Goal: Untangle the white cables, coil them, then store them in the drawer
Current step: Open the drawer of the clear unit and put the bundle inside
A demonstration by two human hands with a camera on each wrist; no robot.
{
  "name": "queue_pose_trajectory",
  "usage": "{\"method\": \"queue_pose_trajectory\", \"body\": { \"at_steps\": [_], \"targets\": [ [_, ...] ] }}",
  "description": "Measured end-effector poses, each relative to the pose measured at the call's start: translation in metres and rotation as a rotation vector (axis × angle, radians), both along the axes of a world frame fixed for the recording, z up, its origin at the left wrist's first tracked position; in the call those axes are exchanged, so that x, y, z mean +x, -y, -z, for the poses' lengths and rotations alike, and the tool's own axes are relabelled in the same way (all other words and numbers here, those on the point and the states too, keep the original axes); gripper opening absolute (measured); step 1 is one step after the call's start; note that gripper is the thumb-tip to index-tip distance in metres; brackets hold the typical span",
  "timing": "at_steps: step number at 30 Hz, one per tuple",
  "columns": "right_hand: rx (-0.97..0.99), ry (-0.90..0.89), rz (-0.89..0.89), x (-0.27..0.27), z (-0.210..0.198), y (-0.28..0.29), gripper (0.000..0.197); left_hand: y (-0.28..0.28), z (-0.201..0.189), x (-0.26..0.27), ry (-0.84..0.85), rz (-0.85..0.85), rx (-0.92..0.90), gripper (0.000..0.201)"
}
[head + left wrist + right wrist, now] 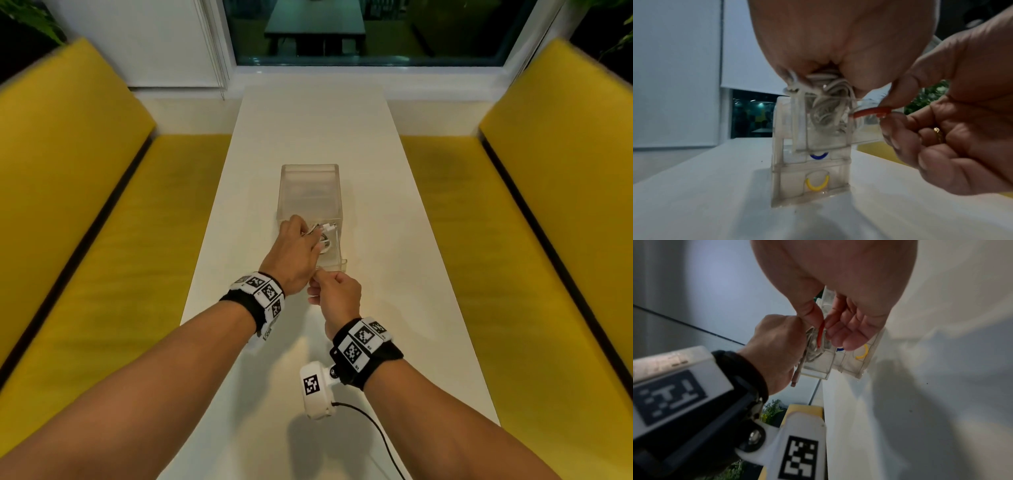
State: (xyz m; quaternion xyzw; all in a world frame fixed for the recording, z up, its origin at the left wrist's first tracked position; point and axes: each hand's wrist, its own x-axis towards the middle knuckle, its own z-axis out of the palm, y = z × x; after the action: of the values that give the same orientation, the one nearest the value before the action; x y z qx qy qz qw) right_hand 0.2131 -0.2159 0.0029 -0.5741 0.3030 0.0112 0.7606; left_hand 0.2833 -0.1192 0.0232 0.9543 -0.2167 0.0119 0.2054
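L hand (pixel 295 251) grips the coiled white cables (pixel 828 112) from above, bundle sitting in the pulled-out top drawer (pixel 334 265) of the clear drawer unit (pixel 310 192). R hand (pixel 337 294) pinches the drawer's red handle (pixel 872 112) w/ thumb and forefinger — other fingers curled. Unit stands mid white table (pixel 394 212), yellow benches (pixel 85 212) either side.

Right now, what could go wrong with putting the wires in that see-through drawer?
1. A plug end of the white cables sticks out past the left hand, so it might snag on the top drawer.
2. The right hand only pinches the red handle, so that grip might slip.
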Motion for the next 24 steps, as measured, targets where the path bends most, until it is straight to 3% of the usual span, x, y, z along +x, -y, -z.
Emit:
{"method": "queue_pose_trajectory", "body": {
  "at_steps": [2, 6, 13, 17, 24],
  "targets": [
    [-0.012, -0.003, 0.003, -0.002, 0.001, 0.000, 0.014, -0.003, 0.001, -0.005, -0.030, -0.017, -0.134, 0.042],
    [-0.022, -0.006, 0.013, 0.000, -0.001, 0.001, 0.015, -0.022, -0.010, -0.004, -0.079, 0.055, -0.176, 0.046],
    [-0.013, -0.019, 0.020, 0.003, -0.005, 0.001, 0.013, -0.040, -0.034, 0.005, -0.265, 0.173, 0.089, 0.052],
    [0.006, -0.029, 0.025, 0.003, -0.006, 0.000, 0.009, -0.030, -0.034, 0.010, -0.235, 0.175, 0.167, 0.038],
    [-0.002, -0.043, 0.017, 0.004, -0.006, -0.009, 0.011, 0.004, -0.034, 0.003, -0.112, 0.000, 0.177, 0.014]
  ]
}}
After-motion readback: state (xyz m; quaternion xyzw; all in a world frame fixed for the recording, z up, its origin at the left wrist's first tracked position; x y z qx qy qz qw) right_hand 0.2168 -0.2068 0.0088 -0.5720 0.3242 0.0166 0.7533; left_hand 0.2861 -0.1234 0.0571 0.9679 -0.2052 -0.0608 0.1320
